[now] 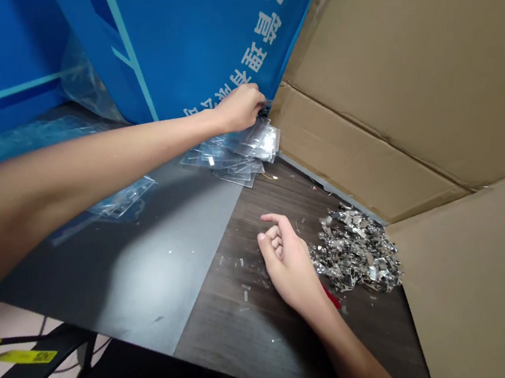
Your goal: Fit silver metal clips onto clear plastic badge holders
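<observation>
- Far left: loose clear plastic lies along the foot of the blue banner; your left forearm crosses above it
- Below that forearm, more clear sleeves lie on the grey tabletop, whose bare stretch runs to the front edge
- Centre, back: your left hand is closed in a pinch, fingertips together on a thin clear piece; its exact form is too small to tell
- Directly under that hand: overlapping stack of clear sleeves, near the foot of the cardboard wall
- Right of centre: your right hand is half open, index finger extended, thumb apart, other fingers curled; nothing shows in its grip, contact with the table cannot be told
- Small clear strips lie scattered on the dark wood-grain surface left of that hand; room there reaches the front edge
- Just right of your right hand: heap of metal clips, close against the cardboard; a red item shows partly behind your wrist
</observation>
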A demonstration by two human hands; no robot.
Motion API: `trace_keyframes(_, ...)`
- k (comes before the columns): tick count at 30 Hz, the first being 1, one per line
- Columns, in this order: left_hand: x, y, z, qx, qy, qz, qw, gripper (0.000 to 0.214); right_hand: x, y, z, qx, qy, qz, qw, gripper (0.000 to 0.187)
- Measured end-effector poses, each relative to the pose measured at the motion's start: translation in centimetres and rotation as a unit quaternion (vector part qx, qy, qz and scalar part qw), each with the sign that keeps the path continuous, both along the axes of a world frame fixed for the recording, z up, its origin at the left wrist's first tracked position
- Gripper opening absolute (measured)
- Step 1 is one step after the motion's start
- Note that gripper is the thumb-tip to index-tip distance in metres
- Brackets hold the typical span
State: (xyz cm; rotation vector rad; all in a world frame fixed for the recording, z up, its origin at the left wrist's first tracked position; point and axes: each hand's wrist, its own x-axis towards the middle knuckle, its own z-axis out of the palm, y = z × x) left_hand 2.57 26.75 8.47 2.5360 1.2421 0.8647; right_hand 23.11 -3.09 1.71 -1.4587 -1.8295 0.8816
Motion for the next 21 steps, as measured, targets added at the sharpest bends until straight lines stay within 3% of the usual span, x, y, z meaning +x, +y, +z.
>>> trace_keyframes(4,-0.4,-0.6,0.0,0.028,0.081,0.021,0.996,0.052,0.1,0.1,0.1,0.004,-0.014,0.006,1.0,0.027)
trace_keyframes(8,-0.9,-1.7,0.1,0.023,0.168,0.007,0.985,0.1,0.1,0.0,0.1,0.012,-0.031,0.012,0.999,0.024)
trace_keyframes(11,-1.1,-2.5,0.1,0.013,0.168,0.0,0.986,0.117,0.0,0.0,0.3,0.02,-0.04,0.015,0.999,0.023)
trace_keyframes(13,-1.5,-3.2,0.2,0.023,0.14,-0.002,0.99,0.111,0.2,0.1,0.5,0.032,-0.055,0.012,0.998,0.023)
trace_keyframes(16,-3.0,-5.0,1.0,0.037,0.102,0.015,0.994,0.079,1.5,0.7,1.1,0.069,-0.142,-0.015,0.987,0.025)
trace_keyframes(18,-5.1,-7.0,1.8,0.028,0.107,0.032,0.993,0.056,3.2,1.3,1.5,0.096,-0.243,-0.059,0.964,0.027)
trace_keyframes(21,-9.6,-11.0,2.5,-0.015,0.156,0.071,0.985,0.05,6.5,2.2,1.7,0.112,-0.381,-0.141,0.907,0.035)
